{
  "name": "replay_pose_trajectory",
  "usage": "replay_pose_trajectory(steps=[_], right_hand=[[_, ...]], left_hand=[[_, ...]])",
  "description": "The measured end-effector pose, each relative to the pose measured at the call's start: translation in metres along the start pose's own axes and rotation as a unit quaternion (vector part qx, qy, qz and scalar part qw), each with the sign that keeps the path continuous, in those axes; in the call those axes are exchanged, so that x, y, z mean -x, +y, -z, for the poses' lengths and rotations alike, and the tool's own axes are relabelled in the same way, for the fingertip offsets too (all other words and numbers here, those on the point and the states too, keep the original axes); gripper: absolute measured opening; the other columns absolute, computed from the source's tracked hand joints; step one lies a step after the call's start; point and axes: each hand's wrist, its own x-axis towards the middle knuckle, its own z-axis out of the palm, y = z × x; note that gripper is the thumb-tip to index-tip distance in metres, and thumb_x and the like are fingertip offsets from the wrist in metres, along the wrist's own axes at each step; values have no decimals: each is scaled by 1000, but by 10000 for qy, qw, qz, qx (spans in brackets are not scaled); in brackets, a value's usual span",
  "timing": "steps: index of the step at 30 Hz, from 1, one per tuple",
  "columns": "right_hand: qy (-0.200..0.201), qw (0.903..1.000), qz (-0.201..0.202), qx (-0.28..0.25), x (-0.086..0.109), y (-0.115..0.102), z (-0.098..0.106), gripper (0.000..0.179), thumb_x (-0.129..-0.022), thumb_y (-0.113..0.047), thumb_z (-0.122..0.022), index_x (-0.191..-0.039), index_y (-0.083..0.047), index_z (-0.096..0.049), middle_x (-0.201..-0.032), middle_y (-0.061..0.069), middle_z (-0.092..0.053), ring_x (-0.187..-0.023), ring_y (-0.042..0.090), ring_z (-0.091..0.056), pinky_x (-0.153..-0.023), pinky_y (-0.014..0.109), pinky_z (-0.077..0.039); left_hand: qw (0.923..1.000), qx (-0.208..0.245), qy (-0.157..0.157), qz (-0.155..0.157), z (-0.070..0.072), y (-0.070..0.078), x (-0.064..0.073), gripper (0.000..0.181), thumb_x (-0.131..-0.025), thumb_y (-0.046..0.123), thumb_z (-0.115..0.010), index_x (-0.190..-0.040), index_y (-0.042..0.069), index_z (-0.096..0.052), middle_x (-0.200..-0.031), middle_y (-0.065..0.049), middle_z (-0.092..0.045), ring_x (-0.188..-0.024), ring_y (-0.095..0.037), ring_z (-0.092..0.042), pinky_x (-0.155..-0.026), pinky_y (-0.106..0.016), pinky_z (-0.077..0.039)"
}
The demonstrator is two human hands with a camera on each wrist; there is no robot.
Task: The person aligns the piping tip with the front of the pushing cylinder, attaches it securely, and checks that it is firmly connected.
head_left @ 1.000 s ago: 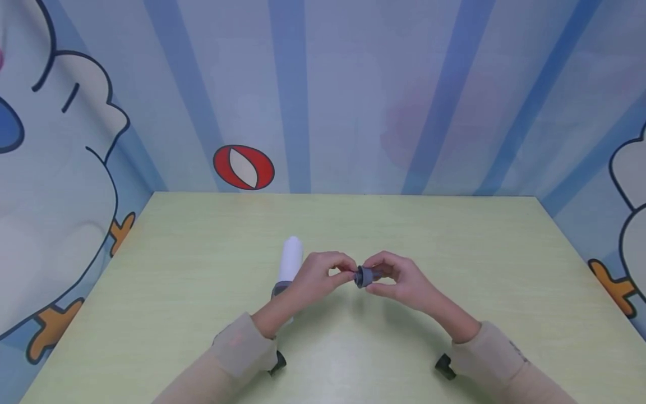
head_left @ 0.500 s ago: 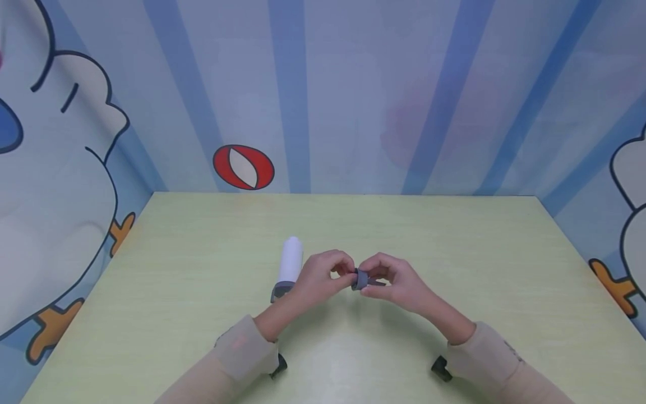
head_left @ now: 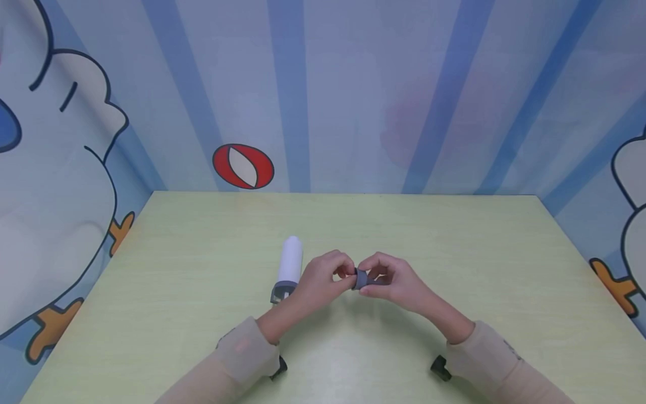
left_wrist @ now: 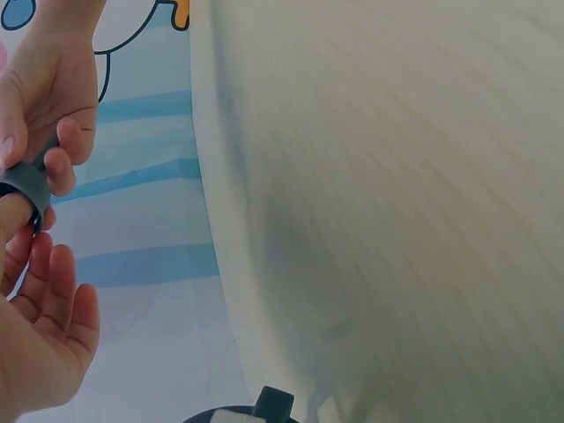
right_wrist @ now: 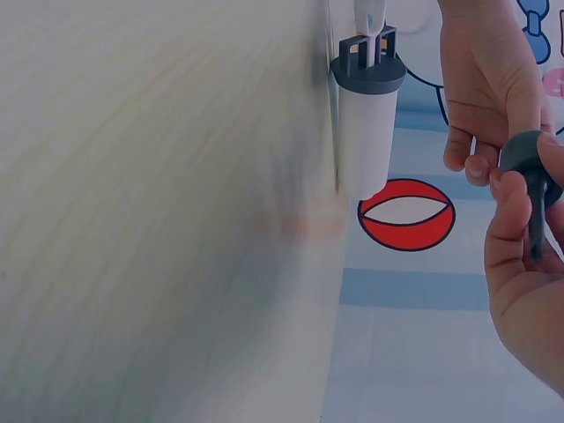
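A small dark grey cup-shaped cap with a thin stem [head_left: 361, 279] is held between both hands above the table. My right hand [head_left: 401, 283] pinches its sides, the stem pointing back toward the palm; in the right wrist view the rounded top of the cap [right_wrist: 523, 152] shows. My left hand [head_left: 323, 278] grips the open end with thumb and forefinger; one digit reaches into the cap's opening [left_wrist: 33, 183] in the left wrist view. Left of that hand lies a white tube [head_left: 290, 258] with a dark grey collar [head_left: 284, 289] and a pale rod, partly hidden by my left forearm.
A pale yellow-green table [head_left: 429, 230] lies under both hands. Behind it stands a blue striped wall [head_left: 343, 112] with cartoon prints. A black wrist-worn piece [head_left: 441, 368] shows beside the right sleeve, and a similar one [head_left: 280, 367] beside the left sleeve.
The cap has turned so that its opening faces my left hand more, and it has shifted slightly left. My right hand has moved a little left with it; the tube lies still.
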Motion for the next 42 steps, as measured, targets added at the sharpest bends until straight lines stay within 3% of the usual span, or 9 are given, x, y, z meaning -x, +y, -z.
replay_pose_trajectory(steps=[5, 10, 13, 16, 21, 27, 33, 42], right_hand=[[-61, 9999, -95, 119, 0, 0, 3, 26, -75, -3, -67, -98, 1, -56, -86, 9, -54, -65, 9, -54, -58, 24, -50], [-195, 9996, -167, 110, -1, 3, 4, 26, -75, -4, -67, -98, 1, -56, -87, 11, -53, -65, 9, -52, -57, 23, -49], [-265, 9993, -219, 145, -1, 3, 5, 25, -75, -4, -67, -98, 0, -56, -87, 11, -53, -65, 9, -51, -58, 22, -49], [-311, 9990, -269, 183, -1, 3, 7, 25, -74, -2, -67, -97, 0, -56, -87, 10, -52, -66, 9, -51, -60, 22, -49], [-409, 9983, -389, 159, -1, 6, 9, 26, -74, -2, -67, -97, 0, -56, -85, 11, -52, -67, 10, -52, -61, 22, -48], [-490, 9973, -485, 256, 1, 8, 10, 26, -75, -4, -67, -98, -2, -56, -85, 15, -53, -66, 11, -51, -59, 23, -46], [-477, 9964, -519, 472, 1, 10, 10, 26, -75, -5, -67, -98, -3, -56, -82, 14, -55, -66, 10, -51, -59, 22, -45], [-451, 9959, -516, 597, 1, 15, 11, 25, -75, -4, -67, -97, -2, -56, -83, 14, -54, -67, 10, -50, -59, 22, -45]], left_hand=[[9999, 25, -130, -21, 2, -1, 1, 8, -80, 17, -65, -79, 12, -58, -80, 2, -57, -75, -13, -55, -71, -33, -48], [9991, -249, -311, -127, 6, -5, 3, 10, -80, 23, -65, -81, 14, -59, -84, 5, -57, -75, -8, -54, -69, -24, -46], [9976, -447, -489, -220, 13, -9, 4, 12, -80, 25, -65, -83, 15, -59, -86, 3, -59, -76, -8, -54, -69, -25, -47], [9950, -665, -731, -122, 24, -16, 4, 15, -80, 26, -65, -88, 13, -61, -89, 3, -60, -79, -11, -55, -72, -26, -47], [9897, -972, -962, 425, 42, -30, 3, 21, -79, 26, -65, -96, 13, -63, -98, 3, -60, -94, -17, -55, -81, -30, -44], [9822, -1470, -626, 990, 58, -44, 1, 30, -78, 27, -66, -103, 12, -62, -122, -6, -52, -116, -27, -44, -91, -42, -40], [9711, -1658, -458, 1656, 60, -56, 0, 51, -76, 31, -67, -123, 15, -51, -139, -14, -34, -121, -37, -37, -90, -49, -40], [9544, -1322, -781, 2561, 53, -65, 0, 77, -78, 41, -62, -140, 16, -24, -146, -18, -13, -118, -37, -39, -87, -48, -42]])
